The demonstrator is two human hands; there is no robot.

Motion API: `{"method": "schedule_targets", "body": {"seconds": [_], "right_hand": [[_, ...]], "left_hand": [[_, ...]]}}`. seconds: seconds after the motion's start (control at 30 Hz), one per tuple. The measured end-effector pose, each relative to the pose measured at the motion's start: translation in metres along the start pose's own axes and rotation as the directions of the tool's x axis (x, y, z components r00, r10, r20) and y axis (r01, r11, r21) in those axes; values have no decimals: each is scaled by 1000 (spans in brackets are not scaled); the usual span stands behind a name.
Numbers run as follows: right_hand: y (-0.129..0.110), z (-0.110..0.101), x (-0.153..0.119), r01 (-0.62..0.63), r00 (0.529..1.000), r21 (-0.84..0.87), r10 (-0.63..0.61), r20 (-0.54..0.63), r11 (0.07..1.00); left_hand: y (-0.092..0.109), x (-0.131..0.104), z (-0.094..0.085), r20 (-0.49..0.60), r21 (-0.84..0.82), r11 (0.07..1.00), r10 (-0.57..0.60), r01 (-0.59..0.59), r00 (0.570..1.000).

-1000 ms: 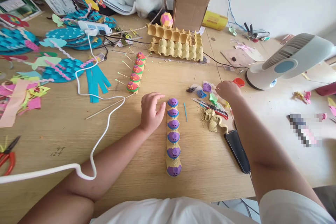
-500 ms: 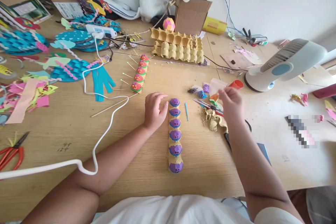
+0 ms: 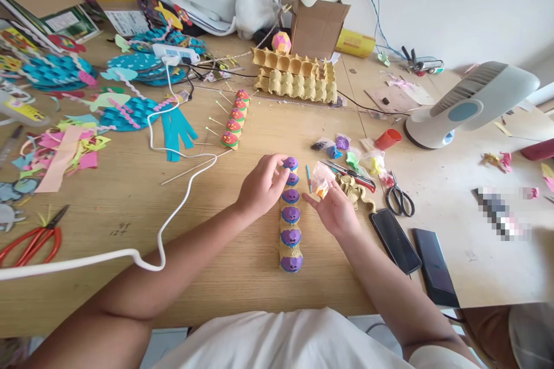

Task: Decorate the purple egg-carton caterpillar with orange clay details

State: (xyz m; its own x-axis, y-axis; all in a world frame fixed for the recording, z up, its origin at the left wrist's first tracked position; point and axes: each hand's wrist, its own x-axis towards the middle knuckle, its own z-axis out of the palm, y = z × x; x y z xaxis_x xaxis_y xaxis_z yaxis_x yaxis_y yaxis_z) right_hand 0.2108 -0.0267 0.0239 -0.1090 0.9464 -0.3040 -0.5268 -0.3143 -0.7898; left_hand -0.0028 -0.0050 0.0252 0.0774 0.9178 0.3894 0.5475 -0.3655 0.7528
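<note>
Purple 6-dome strip [image 3: 291, 216] | lying flat | clr bag [image 3: 321, 173], orange inside | held, just rt

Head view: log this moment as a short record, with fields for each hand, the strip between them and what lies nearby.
Left hand: thumb and fingers apart, left hand at the strip's far end; contact unclear
Right hand: right hand holds a clear bag with orange material inside
Strip: purple-faced strip, six bumps, lying lengthwise on the table
Beside strip: thin blue stick, on its right
Farther right: scissors, phone
</note>
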Motion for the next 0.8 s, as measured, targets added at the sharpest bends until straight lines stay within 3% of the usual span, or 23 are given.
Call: {"method": "schedule_targets", "body": {"seconds": [0.17,0.33,0.47,0.8], "right_hand": [[11,4,-1,4,1000,38,-5,26,999],[15,14,0,-1,1000,70,-1,26,998],[17,23,6,2,999,91,-5,33,996],[14,35,34,66,997,103,-68,20,992]], "left_hand": [[-8,-38,-16,109,-103,970,-208,219,972],[-10,-66,-6,228,-366,857,-295,362,928],[-12,-54,4,208,-470,799,-314,376,926],[-28,-17,19,110,-451,825,-329,342,938]]}}
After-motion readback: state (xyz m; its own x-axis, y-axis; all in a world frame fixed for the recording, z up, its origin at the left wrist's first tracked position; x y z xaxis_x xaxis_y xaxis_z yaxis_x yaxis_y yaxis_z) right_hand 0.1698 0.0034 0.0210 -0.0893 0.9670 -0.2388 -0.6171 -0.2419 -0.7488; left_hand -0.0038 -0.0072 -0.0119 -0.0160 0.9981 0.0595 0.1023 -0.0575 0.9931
